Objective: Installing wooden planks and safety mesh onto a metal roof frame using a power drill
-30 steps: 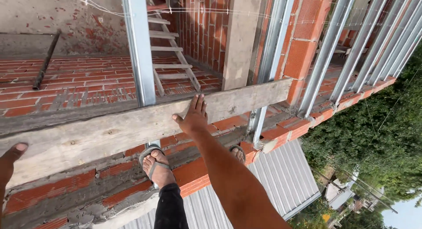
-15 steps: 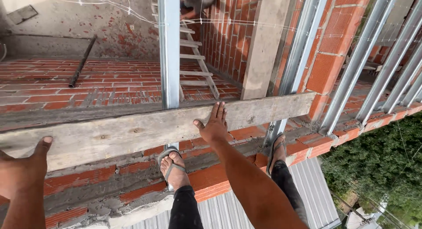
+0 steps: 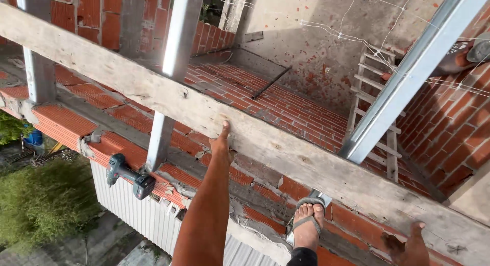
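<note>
Both hands on the plank [image 3: 286,148]: left hand [image 3: 221,142] stretched out gripping its edge, right hand [image 3: 408,245] pressed underneath it.

Red brick walls [image 3: 454,128], brick floor [image 3: 286,105], wooden ladder [image 3: 375,97], daylight.

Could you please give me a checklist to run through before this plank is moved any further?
1. Left hand on the long weathered wooden plank: ok, it grips the near edge with the thumb on top.
2. Right hand on the plank: cannot tell, as the frame edge cuts it off.
3. Footing: not ok. The sandalled foot stands at the open rim of the red brick ledge.
4. Black cordless drill: not ok, it lies loose at the ledge rim.
5. Ground below: cannot tell.
</note>
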